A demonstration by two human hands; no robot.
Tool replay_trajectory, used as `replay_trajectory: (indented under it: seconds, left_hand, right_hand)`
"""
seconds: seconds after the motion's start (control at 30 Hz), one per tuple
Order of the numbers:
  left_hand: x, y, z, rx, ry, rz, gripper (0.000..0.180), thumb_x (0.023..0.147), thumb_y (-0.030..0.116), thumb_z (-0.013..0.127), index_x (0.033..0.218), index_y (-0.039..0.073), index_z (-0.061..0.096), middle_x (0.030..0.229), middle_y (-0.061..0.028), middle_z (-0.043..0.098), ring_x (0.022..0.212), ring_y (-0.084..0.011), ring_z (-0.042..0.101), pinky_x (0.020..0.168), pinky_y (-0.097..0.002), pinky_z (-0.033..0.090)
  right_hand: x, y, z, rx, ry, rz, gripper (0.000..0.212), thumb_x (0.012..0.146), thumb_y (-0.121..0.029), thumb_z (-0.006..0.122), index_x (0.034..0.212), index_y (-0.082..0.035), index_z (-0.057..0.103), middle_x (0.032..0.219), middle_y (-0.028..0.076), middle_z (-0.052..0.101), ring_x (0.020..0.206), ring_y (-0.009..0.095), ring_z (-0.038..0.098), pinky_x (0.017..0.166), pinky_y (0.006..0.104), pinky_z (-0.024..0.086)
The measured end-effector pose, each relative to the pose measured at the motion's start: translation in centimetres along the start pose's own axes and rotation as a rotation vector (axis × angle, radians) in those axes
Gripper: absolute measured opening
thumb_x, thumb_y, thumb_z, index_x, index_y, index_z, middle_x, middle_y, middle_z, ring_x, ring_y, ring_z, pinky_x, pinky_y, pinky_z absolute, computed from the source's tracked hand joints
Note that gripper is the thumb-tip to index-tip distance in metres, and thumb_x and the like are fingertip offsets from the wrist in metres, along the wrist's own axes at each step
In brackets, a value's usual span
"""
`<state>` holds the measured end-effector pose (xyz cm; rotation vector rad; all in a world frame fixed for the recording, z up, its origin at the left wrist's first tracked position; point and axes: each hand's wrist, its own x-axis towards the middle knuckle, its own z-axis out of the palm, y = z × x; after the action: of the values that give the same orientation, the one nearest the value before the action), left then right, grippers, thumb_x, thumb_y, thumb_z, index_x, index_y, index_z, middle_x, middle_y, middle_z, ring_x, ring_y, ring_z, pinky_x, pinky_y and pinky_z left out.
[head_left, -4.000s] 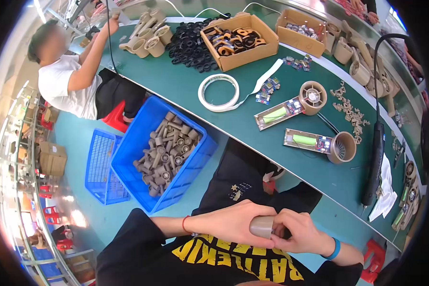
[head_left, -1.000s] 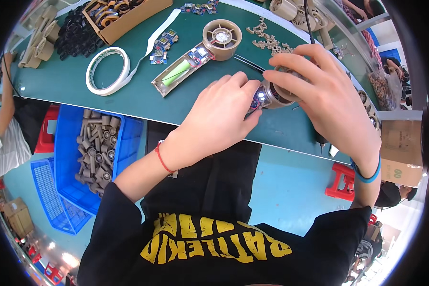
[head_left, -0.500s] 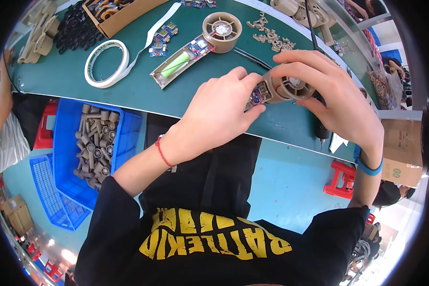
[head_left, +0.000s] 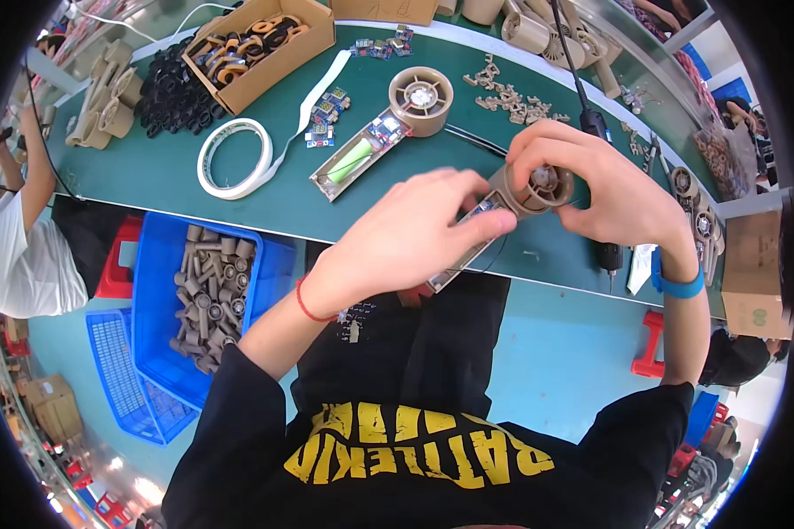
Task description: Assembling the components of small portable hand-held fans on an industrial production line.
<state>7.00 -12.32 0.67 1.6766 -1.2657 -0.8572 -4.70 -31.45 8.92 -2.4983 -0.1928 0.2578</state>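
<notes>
Leftmost, well apart from the fingers, is a co-worker in a white top [head_left: 31, 256]. Nearer the left hand [head_left: 410, 225], off its thumb-less side and below the table [head_left: 309, 212], stands a deep blue plastic crate [head_left: 276, 269] holding many tan plastic fan parts [head_left: 210, 295]. Beyond that hand's knuckles lie a flat ring of white tape [head_left: 231, 191] and, closer to its fingertips, a tan plastic fan body [head_left: 388, 130] with a bright green cylindrical cell [head_left: 351, 163] in its uncovered handle.

The left hand's fingers and thumb are closed around the handle of a second fan, a tan plastic handheld fan [head_left: 525, 196]; their far side is hidden. It lies between both hands, tilted, with its handle end reaching past the table's near edge. The right hand [head_left: 604, 185] is clamped on the round head, fingers curled over the far rim and thumb at the near side.

A thin dark wire [head_left: 492, 265] loops free below the left thumb; it could snag or tear loose if that thumb presses or the handle slides. Should both grips slacken, the overhanging end might tip the fan to the floor. Just below the right thumb points a black pen-shaped power screwdriver [head_left: 609, 254], which a swing of that wrist could knock.
</notes>
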Motion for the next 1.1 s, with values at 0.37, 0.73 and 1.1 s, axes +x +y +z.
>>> replay_trajectory:
  seconds: [0.37,0.73,1.1]
  left_hand:
    - [1.1,-1.6,0.4,-1.106,-0.461,0.149,0.062,0.088,0.035,0.069,0.133,-0.001,0.044,0.12,-0.0105,0.058,0.103,-0.0192,0.063,0.09,-0.0317,0.051]
    - [-4.1,-2.1,0.5,-1.14,0.063,0.125,0.082,0.068,0.046,0.079,0.124,-0.005,0.048,0.105,-0.0208,0.063,0.084,-0.0225,0.067,0.072,-0.0333,0.056]
    - [-3.9,-1.4,0.8,-1.119,-0.005,0.226,0.071,0.079,0.046,0.071,0.124,-0.003,0.048,0.108,-0.0163,0.063,0.086,-0.0191,0.066,0.075,-0.0297,0.056]
  right_hand:
    - [0.1,-0.4,1.0,0.481,0.015,-0.238,0.043,0.061,0.009,0.059,0.101,-0.006,0.06,0.124,0.013,0.057,0.119,0.027,0.052,0.101,0.0367,0.043]
    - [-5.1,2.9,6.0,-0.089,0.951,0.476,0.019,0.086,-0.001,0.061,0.105,-0.004,0.067,0.107,0.007,0.068,0.092,0.014,0.064,0.079,0.0279,0.049]
    - [1.8,4.2,8.3,-0.538,0.555,0.143,0.038,0.088,-0.004,0.058,0.125,-0.007,0.053,0.101,0.013,0.058,0.095,0.032,0.057,0.082,0.0413,0.047]
